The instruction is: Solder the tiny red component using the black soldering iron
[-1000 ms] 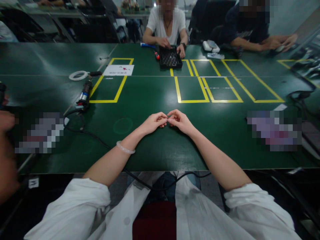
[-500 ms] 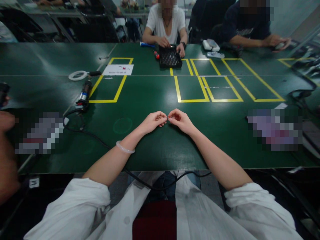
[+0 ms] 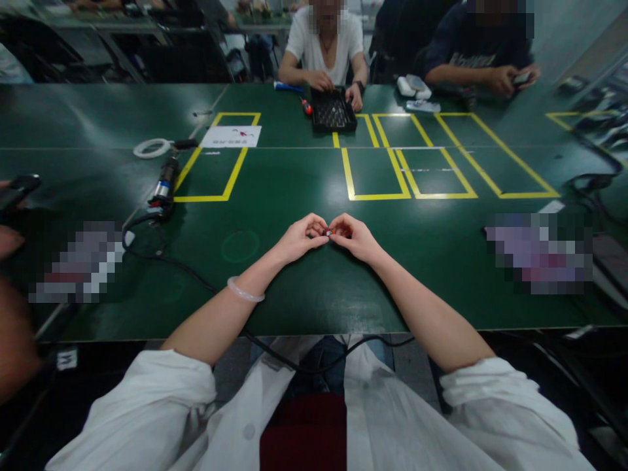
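My left hand (image 3: 298,238) and my right hand (image 3: 354,238) rest on the green table (image 3: 304,294), fingertips meeting at its middle. Both hands are closed in a pinch on a tiny part (image 3: 330,231) with a red and white spot; it is too small to name. A pale bangle (image 3: 244,292) circles my left wrist. My white sleeves are rolled up at the bottom of the view.
An electric screwdriver (image 3: 164,186) with a black cable lies to the left, beside a white ring (image 3: 152,148) and a paper sheet (image 3: 232,136). Yellow tape boxes (image 3: 407,171) mark the far half. Across the table one person handles a black tray (image 3: 334,112); another holds a phone.
My fingertips have drawn closer together around the tiny part. The far right person pulled their hands in. The phone at the left edge has shifted.
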Demonstrator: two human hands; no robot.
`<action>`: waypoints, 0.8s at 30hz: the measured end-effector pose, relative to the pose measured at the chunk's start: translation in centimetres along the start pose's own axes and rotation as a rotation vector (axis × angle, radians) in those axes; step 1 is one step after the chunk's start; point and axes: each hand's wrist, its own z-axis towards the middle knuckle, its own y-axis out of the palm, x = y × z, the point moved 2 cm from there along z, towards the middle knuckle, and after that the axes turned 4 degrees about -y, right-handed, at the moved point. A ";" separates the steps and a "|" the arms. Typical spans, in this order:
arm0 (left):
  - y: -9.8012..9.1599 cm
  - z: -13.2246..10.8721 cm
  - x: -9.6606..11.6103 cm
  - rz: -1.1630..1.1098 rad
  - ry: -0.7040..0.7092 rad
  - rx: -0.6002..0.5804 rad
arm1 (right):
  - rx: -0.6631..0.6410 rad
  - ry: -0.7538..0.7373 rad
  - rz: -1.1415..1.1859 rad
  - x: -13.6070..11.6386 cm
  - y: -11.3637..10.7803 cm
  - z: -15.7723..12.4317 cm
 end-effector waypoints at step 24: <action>-0.4 0.0 -0.2 0.067 -0.038 0.017 | 0.036 0.048 0.059 0.3 0.0 0.1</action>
